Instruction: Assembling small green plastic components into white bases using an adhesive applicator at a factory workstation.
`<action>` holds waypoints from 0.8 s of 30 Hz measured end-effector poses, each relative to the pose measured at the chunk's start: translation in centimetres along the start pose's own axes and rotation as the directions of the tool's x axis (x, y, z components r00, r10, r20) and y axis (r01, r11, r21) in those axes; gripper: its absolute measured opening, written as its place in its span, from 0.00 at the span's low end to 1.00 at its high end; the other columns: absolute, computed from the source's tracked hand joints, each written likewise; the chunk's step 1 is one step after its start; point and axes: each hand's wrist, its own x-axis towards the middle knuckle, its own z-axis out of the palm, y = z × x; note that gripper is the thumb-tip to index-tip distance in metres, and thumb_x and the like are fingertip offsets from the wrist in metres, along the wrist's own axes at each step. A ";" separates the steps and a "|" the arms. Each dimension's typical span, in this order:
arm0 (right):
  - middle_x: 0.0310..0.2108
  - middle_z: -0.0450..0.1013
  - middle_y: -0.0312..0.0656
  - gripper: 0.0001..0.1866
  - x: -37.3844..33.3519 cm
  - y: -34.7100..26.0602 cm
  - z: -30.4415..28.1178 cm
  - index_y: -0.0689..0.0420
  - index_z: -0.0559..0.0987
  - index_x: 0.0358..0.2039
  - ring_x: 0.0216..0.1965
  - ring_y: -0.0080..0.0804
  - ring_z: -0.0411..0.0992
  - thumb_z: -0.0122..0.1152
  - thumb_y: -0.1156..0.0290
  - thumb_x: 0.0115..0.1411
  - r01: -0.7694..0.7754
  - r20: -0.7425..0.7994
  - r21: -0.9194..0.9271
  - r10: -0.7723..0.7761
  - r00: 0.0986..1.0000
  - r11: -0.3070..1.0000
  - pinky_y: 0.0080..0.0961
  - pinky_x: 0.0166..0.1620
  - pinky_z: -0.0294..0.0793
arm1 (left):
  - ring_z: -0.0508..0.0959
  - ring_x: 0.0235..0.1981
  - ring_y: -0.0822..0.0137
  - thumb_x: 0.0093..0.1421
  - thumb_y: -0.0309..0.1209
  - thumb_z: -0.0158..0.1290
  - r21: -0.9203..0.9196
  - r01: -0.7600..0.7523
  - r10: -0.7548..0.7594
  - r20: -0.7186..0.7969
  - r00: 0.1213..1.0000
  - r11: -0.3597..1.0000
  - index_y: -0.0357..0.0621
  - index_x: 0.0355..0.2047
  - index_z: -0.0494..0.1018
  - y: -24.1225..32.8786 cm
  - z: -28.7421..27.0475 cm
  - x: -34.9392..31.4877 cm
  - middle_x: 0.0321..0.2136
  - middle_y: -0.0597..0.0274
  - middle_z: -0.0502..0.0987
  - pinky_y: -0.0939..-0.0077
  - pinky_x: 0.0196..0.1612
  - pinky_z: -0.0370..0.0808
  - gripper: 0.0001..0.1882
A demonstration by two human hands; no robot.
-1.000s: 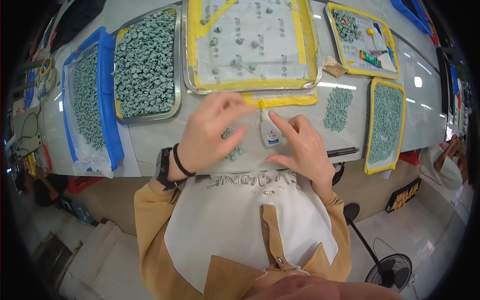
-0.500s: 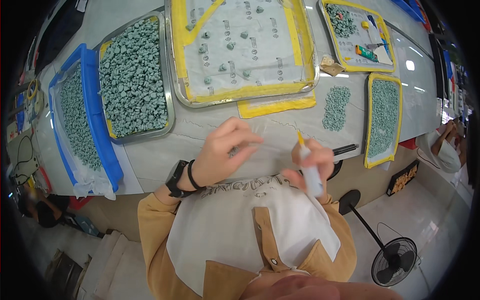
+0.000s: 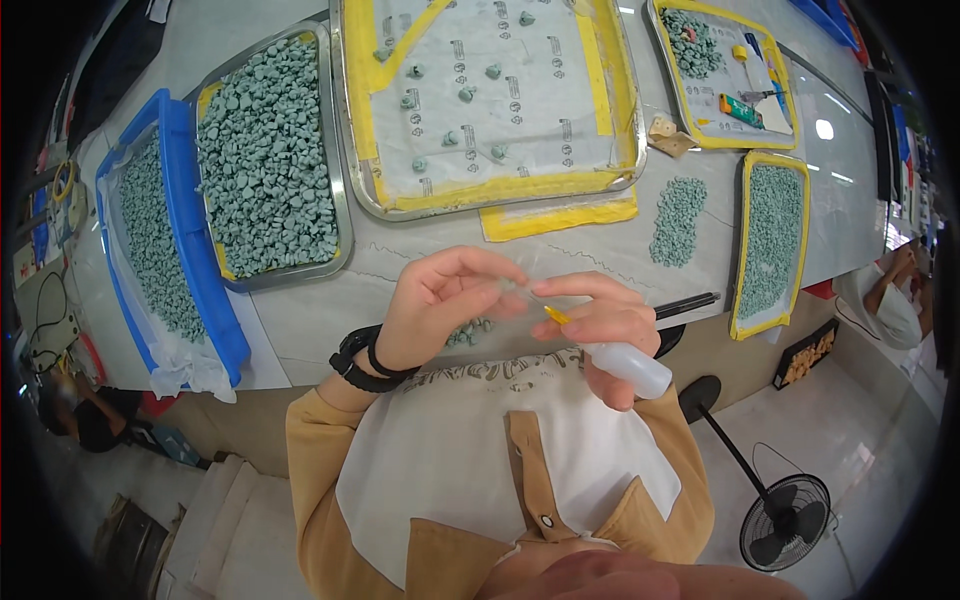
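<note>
In front of my chest, my left hand [image 3: 440,305] pinches a thin, see-through strand or film [image 3: 528,285] between thumb and fingers. My right hand [image 3: 610,325] has a white squeeze bottle [image 3: 635,368] with a yellow tip [image 3: 556,314] held against its palm. The bottle lies tilted, tip toward the left hand. The fingertips of my right hand also reach the clear material, almost meeting those of the left. Below the left hand, a few small green stones [image 3: 468,332] lie on the table, partly covered by it.
Ahead stands a large metal tray [image 3: 500,205] with spaced green pieces on printed paper. Stone-filled trays flank it: a metal one [image 3: 335,200] and a blue one [image 3: 205,230] at left, a yellow-edged one [image 3: 738,245] at right. Loose stones [image 3: 678,222] and black tweezers-like tools [image 3: 688,304] lie nearer.
My right hand has moved left to meet the left hand, and the bottle has tipped from nearly upright to slanted. The fingers of both hands now come together at the clear material.
</note>
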 end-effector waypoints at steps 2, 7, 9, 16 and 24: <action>0.23 0.77 0.46 0.36 0.0 -0.1 0.2 0.61 0.74 0.38 0.42 0.56 0.77 0.41 0.35 0.62 -0.038 -0.030 -0.010 0.038 0.999 0.999 0.40 0.35 0.78 | 0.80 0.41 0.68 0.62 0.20 0.49 -0.031 -0.062 0.055 -0.192 0.980 0.998 0.32 0.48 0.70 -0.8 0.1 0.5 0.42 0.58 0.77 0.74 0.46 0.77 0.13; 0.27 0.79 0.42 0.33 0.5 -0.1 0.1 0.60 0.76 0.37 0.42 0.54 0.77 0.44 0.38 0.63 -0.100 -0.058 -0.046 0.097 0.994 0.994 0.39 0.37 0.76 | 0.79 0.37 0.67 0.61 0.20 0.49 -0.002 0.019 -0.019 -0.146 0.989 1.000 0.31 0.48 0.70 -0.5 -0.2 0.3 0.40 0.54 0.77 0.76 0.42 0.77 0.14; 0.23 0.78 0.51 0.31 0.8 -0.2 0.0 0.62 0.73 0.36 0.42 0.60 0.76 0.40 0.43 0.67 -0.100 0.016 -0.146 0.104 0.994 0.984 0.41 0.35 0.79 | 0.79 0.37 0.67 0.61 0.19 0.49 0.000 0.029 -0.029 -0.128 0.991 1.000 0.31 0.47 0.70 -0.6 -0.1 0.1 0.40 0.54 0.77 0.76 0.42 0.78 0.13; 0.27 0.79 0.53 0.27 0.4 -0.4 0.7 0.62 0.75 0.33 0.40 0.50 0.77 0.46 0.47 0.64 -0.193 -0.003 -0.126 0.194 0.981 0.973 0.36 0.36 0.78 | 0.79 0.40 0.66 0.61 0.15 0.47 0.211 -0.169 0.191 -0.090 0.978 0.963 0.29 0.47 0.70 -1.4 0.2 -0.3 0.41 0.52 0.76 0.72 0.45 0.80 0.13; 0.35 0.78 0.59 0.25 0.2 -0.1 0.6 0.63 0.77 0.31 0.36 0.46 0.77 0.48 0.49 0.63 -0.173 0.023 -0.154 0.179 0.984 0.973 0.33 0.34 0.77 | 0.79 0.41 0.66 0.60 0.14 0.49 0.242 -0.183 0.206 -0.071 0.976 0.953 0.28 0.47 0.71 -1.4 0.0 -0.4 0.42 0.51 0.75 0.71 0.45 0.80 0.14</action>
